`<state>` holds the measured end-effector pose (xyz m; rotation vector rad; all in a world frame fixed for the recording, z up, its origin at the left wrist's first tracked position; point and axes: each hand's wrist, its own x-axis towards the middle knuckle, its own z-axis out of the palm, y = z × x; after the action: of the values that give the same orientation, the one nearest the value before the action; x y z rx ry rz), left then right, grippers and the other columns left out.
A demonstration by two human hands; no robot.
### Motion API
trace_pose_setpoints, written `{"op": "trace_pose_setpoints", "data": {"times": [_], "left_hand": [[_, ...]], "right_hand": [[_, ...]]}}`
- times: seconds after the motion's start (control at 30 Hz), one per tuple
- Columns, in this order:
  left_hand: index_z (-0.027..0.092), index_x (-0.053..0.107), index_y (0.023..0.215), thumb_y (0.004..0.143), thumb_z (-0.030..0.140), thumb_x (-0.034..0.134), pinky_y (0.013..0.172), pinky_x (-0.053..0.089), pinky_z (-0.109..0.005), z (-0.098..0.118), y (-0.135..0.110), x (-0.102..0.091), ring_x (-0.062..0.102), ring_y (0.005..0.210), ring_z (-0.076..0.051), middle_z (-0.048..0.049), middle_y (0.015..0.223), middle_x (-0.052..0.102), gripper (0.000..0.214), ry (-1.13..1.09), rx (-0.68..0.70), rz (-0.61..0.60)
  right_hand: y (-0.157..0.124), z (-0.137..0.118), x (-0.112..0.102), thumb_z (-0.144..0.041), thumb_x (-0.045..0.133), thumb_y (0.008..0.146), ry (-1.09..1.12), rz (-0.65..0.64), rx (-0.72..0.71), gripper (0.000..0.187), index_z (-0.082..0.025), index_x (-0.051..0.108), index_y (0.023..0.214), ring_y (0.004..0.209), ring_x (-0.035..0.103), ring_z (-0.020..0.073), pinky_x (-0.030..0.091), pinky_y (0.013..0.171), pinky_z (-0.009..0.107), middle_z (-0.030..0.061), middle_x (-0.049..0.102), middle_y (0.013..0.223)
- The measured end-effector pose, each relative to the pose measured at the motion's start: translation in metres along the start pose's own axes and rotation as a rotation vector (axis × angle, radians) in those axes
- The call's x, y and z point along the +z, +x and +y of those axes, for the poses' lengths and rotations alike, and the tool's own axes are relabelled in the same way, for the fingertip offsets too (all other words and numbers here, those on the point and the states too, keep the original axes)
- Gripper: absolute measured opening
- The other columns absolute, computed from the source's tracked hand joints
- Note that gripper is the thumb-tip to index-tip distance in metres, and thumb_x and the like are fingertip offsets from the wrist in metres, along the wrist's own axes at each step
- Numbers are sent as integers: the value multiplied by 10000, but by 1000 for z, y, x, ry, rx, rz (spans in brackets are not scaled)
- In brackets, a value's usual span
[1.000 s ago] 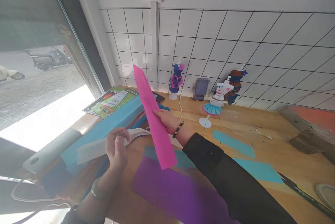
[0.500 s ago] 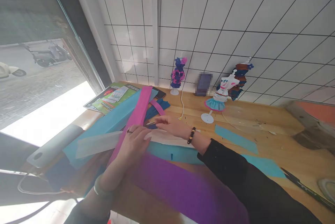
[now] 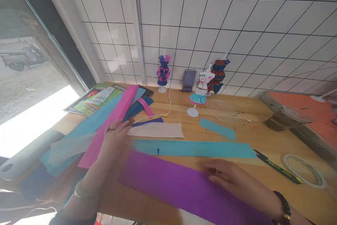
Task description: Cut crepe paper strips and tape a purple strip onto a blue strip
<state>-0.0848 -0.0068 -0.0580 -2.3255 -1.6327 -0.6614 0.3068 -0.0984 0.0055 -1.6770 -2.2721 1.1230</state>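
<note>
Pink sheeting (image 3: 119, 109) lies under the left hand (image 3: 113, 142), fingers outstretched, while the right hand (image 3: 231, 176), fingers loosely parted, overlaps purple sheeting (image 3: 168, 179).

The left hand (image 3: 116, 139) wore a thin ring (image 3: 111, 129), a pale rounded bangle (image 3: 80, 190) and, farther back, a dark sleeve (image 3: 75, 217). The right hand (image 3: 231, 176) had a dark, beaded-looking bracelet (image 3: 282, 201) with golden details.
</note>
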Motion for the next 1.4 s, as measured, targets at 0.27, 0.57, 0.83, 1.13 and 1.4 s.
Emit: {"op": "trace_pose_setpoints", "data": {"times": [0.27,0.57,0.83,1.13,1.4], "left_hand": [[245,399,1296,879,443,349,1031,303,-396,38,6,20,302,1271,-218,-31,1362,388,465,-185,277,-395],[218,496,1207,887,411,345,1005,317,-428,35,10,11,330,1241,-243,-64,1293,462,404,-189,185,-265],[212,613,957,834,330,490,782,436,-311,57,8,-1,521,886,-174,-50,911,595,210,-442,277,-366],[230,584,1010,700,489,613,824,399,-337,56,4,-5,483,952,-210,-55,1001,545,405,-460,270,-442],[244,606,985,670,506,634,806,397,-342,55,3,-2,470,914,-206,-50,977,531,411,-475,281,-429]], "right_hand": [[-34,20,23,-307,483,811,-151,76,105,315,-247,560,1111,1044,498,194,378,931,345,48,555,1136],[-16,21,11,-209,343,894,-302,129,-72,266,-240,607,897,852,531,165,424,763,322,37,585,902],[14,5,-1,-232,452,856,-543,233,-191,182,-226,632,881,790,555,189,425,705,327,56,608,802],[115,-66,47,-203,493,831,-385,162,-345,153,-176,571,959,889,542,180,405,763,284,61,606,946],[138,-72,63,-180,506,819,-336,161,-336,78,-179,583,810,861,511,164,366,758,277,38,597,849]]}}
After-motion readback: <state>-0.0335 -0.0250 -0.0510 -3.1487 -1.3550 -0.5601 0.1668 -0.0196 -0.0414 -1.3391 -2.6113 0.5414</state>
